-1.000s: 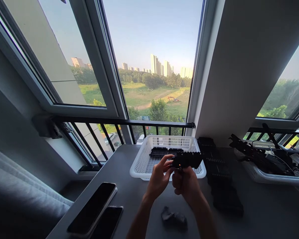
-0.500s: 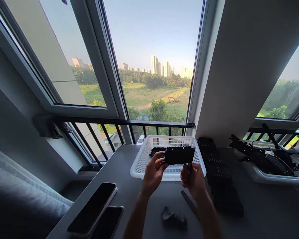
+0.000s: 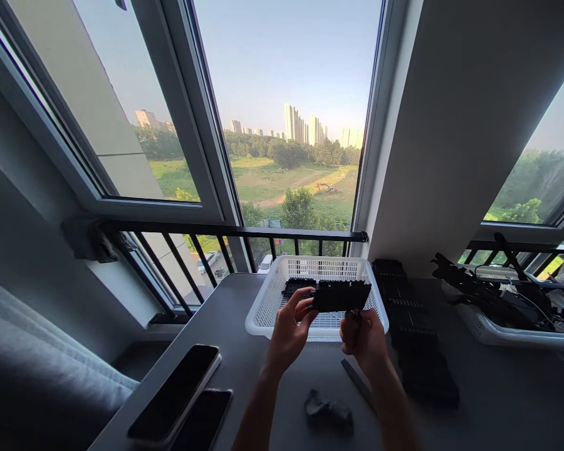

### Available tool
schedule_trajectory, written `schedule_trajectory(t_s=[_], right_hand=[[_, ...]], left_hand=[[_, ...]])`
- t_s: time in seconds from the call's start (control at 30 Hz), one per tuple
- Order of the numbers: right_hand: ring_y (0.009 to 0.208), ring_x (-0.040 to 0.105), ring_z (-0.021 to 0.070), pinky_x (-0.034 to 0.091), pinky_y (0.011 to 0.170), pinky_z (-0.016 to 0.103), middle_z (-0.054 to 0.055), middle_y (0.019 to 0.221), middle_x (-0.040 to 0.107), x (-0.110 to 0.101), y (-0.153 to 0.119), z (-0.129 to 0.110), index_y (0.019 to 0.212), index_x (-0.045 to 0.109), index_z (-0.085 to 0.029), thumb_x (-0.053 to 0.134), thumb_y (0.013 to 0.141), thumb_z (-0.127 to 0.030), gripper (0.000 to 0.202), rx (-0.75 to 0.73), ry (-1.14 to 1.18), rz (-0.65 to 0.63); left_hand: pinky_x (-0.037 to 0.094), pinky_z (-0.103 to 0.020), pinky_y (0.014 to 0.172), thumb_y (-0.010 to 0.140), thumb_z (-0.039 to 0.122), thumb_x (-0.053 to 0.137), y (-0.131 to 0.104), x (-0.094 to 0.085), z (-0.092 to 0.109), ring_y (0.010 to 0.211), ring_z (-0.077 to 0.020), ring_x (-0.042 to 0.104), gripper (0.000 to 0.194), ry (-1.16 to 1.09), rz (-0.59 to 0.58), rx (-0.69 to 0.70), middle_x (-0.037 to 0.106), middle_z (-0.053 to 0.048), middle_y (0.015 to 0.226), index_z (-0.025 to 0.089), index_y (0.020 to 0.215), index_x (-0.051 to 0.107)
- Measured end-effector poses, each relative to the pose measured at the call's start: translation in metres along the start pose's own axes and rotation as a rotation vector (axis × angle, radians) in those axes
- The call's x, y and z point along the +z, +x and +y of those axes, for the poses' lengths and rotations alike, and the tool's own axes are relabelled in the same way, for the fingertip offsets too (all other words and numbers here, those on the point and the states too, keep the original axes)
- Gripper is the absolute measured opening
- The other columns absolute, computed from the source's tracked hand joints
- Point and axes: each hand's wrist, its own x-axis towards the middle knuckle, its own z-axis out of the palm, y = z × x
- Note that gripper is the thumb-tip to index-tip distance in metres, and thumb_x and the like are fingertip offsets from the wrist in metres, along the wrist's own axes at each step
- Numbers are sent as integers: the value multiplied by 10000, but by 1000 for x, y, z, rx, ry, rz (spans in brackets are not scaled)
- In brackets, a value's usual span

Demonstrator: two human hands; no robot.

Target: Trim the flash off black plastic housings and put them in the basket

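Between my hands, above the near part of a white plastic basket, is a flat black rectangular part with a jagged upper edge. My left hand pinches its left end between thumb and fingers. Below its lower right edge, my right hand is closed around a small dark thing whose kind I cannot make out; its top meets the part's lower edge. Another black part lies in the basket behind the held one.
Two phones lie at the table's left. A crumpled dark lump and a thin dark strip are near my forearms. Black parts form a row right of the basket. A second basket holds black pieces and cables.
The black part has shifted slightly right and tilted, its face now less smooth-looking. More of the part in the basket shows behind it. Both hands have barely moved.
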Motion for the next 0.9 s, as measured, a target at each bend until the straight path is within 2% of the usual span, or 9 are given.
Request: schedule_trajectory(t_s=[0.2,0.3,0.37,0.43,0.5,0.57,0.63,0.77,0.9], right_hand=[[480,187,86,121,423,207,-65,545,270,3,-2,-2,580,326,-221,532,636,-478,334,18,-17,-16],[498,230,87,140,427,198,-59,572,308,1,-3,-6,612,375,-214,573,653,-552,393,13,-91,-88],[510,253,87,159,429,193,-58,594,327,-4,-5,-10,648,409,-210,600,669,-612,446,-45,-157,-112],[511,249,81,183,432,191,-69,600,312,-11,-7,-13,696,438,-209,653,673,-622,466,-166,-237,-52],[507,246,75,213,436,196,-78,606,301,-17,-8,-15,765,480,-207,708,677,-591,456,-317,-342,82],[509,272,75,254,450,208,-75,628,333,-22,-9,-16,846,523,-202,734,688,-563,447,-451,-454,218],[524,314,80,292,477,222,-63,661,379,-25,-8,-16,890,554,-197,725,709,-560,440,-537,-546,302],[554,361,100,340,525,235,-64,650,388,-24,-4,-13,922,590,-195,739,696,-550,447,-613,-645,414],[583,410,121,366,543,238,-45,642,450,-20,-3,-10,879,609,-183,747,683,-542,432,-596,-677,461]], left_hand=[[537,-413,911,798,279,632,0,0,1,1031,-271,685,379,10,0,5,724,-89,1016,219,1163,549],[539,-412,905,806,298,626,0,-1,0,1034,-272,684,398,-9,23,-16,721,-93,1019,214,1183,531],[542,-415,896,804,309,629,0,-3,-1,1030,-275,684,426,-29,41,-41,717,-95,1029,212,1202,512],[550,-416,877,791,314,644,1,-4,-1,1023,-279,687,456,-51,39,-69,713,-96,1037,210,1211,499],[554,-416,868,776,314,655,0,-4,1,1001,-277,694,471,-83,23,-92,714,-90,1025,207,1206,495],[554,-417,871,761,312,664,0,-3,4,971,-269,704,474,-122,-3,-112,718,-80,1001,205,1191,496],[554,-416,872,745,311,672,-1,-2,7,941,-263,712,477,-150,-18,-131,723,-71,978,204,1176,498],[557,-415,857,721,322,693,-1,0,11,912,-261,717,499,-163,-37,-159,723,-69,970,202,1164,496],[556,-409,841,727,330,703,-2,1,10,915,-262,713,512,-164,-83,-177,719,-78,981,195,1170,484]])
